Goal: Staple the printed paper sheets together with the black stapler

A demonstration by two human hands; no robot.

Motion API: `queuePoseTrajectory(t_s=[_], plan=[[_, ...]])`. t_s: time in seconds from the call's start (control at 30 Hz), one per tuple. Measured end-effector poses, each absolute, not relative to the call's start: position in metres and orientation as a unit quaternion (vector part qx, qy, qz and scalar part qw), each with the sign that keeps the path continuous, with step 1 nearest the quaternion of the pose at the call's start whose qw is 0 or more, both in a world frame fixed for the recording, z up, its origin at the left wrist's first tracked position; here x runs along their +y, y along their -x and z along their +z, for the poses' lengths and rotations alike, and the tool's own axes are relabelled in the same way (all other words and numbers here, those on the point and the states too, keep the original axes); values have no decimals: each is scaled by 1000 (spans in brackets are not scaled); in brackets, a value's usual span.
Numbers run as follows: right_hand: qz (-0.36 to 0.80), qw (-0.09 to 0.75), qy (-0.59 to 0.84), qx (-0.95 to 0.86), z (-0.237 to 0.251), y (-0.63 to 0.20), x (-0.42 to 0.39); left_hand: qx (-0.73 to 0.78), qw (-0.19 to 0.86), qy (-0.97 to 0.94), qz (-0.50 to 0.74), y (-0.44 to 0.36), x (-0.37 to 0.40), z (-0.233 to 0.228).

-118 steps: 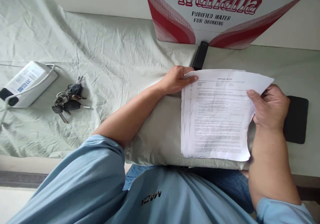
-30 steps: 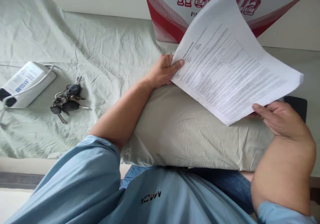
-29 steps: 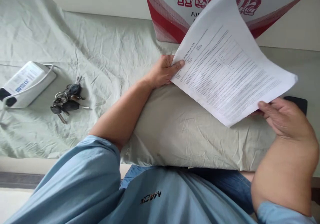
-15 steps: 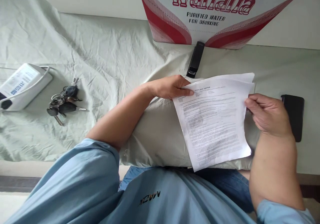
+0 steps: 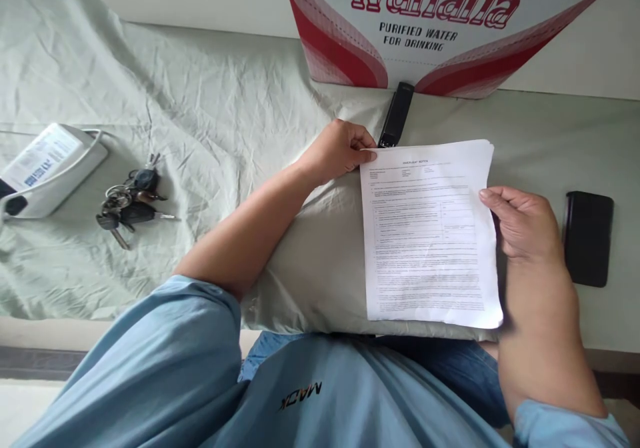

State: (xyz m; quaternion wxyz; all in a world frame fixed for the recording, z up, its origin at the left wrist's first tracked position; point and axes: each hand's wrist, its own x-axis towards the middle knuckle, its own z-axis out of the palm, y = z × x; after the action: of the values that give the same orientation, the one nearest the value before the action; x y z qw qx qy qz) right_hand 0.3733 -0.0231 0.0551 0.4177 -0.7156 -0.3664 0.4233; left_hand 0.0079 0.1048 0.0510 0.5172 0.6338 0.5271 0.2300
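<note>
Paper stack (image 5: 430, 235) flat on pillow (image 5: 320, 268), long axis toward body; left hand (image 5: 340, 151) pinches top-left corner, right hand (image 5: 523, 225) curled on right edge; stapler (image 5: 397, 115) nearer left

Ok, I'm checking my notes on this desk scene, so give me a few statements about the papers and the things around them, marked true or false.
1. The left hand pinches the sheaf of printed papers at its top left corner. True.
2. The right hand holds the black stapler. False: it rests at the papers' right edge; the stapler lies apart near the Wahaha carton.
3. The bunch of keys lies on the papers. False: it lies far left on the cloth.
4. A black phone lies right of the right hand. True.
</note>
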Motion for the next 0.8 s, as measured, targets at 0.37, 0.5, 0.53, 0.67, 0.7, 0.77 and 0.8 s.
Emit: queuePoseTrajectory(t_s=[0.37, 0.5, 0.53, 0.67, 0.7, 0.77, 0.8], plan=[[418, 422, 722, -355, 50, -378, -21, 466, 521, -651, 296, 1, 113, 29], [415, 423, 725, -350, 49, -379, -21, 466, 513, -669, 268, 0, 112, 35], [415, 424, 725, -350, 48, -379, -21, 470, 504, -675, 265, 0, 112, 35], [413, 422, 725, -356, 47, -380, -20, 486, 479, -688, 245, 1, 111, 36], [413, 421, 724, -358, 47, -380, -20, 487, 477, -690, 242, 2, 111, 36], [413, 420, 723, -361, 47, -381, -20, 483, 472, -697, 241, 2, 112, 35], [413, 420, 723, -360, 47, -381, -20, 481, 467, -701, 243, 2, 112, 35]])
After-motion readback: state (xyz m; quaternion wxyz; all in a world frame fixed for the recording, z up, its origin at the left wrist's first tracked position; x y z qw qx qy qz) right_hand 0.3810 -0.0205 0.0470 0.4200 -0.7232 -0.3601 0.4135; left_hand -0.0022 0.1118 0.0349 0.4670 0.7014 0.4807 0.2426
